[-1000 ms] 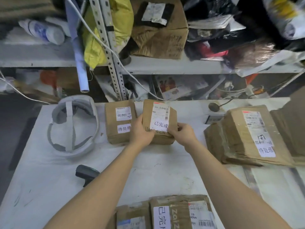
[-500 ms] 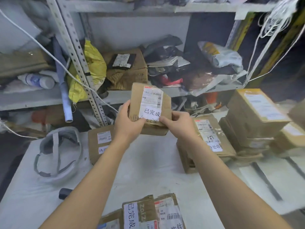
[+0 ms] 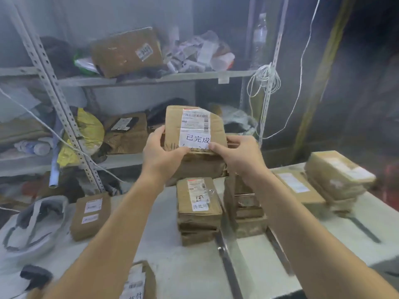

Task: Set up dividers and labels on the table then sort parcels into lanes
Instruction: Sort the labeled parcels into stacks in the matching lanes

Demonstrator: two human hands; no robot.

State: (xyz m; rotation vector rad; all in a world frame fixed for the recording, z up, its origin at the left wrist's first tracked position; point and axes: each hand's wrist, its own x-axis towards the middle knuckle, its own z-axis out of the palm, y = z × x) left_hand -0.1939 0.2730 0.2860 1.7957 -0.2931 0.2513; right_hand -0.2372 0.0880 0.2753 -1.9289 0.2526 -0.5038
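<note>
1. Gripping a parcel (image 3: 172, 124) from both sides, the left hand (image 3: 159, 154) and right hand (image 3: 235, 154) curl fingers around its lower edge, above the far centre of the table (image 3: 183, 266).
2. Shelving (image 3: 172, 77) behind holds a cardboard box (image 3: 125, 53) and a yellow bag (image 3: 90, 130).

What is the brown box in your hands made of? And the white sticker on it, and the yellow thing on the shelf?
The brown box looks like matte cardboard: dull brown, creased edges. The white sticker seems paper, printed with a barcode. The yellow thing is probably a thin plastic bag: crumpled, slightly shiny.
</note>
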